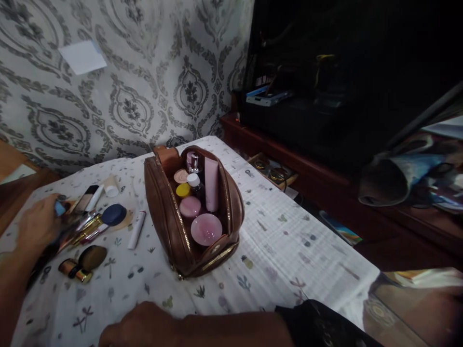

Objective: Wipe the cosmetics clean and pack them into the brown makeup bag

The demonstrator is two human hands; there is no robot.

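A brown leather cosmetic bag stands unzipped in the middle. Inside it are a pink tube, a white-capped bottle, a yellow-lidded jar and pink-lidded jars. At the left, my left hand curls beside a pile of makeup, with a small blue item at its fingertips that I cannot make out. The pile includes a round navy case and gold tubes. My right hand rests low in front of the bag, its fingers hidden at the frame's bottom edge.
A white patterned cloth covers the table. A white pen-like tube, a round brush head and a gold-black tube lie on it. A large dark screen on a red-brown cabinet borders the right side.
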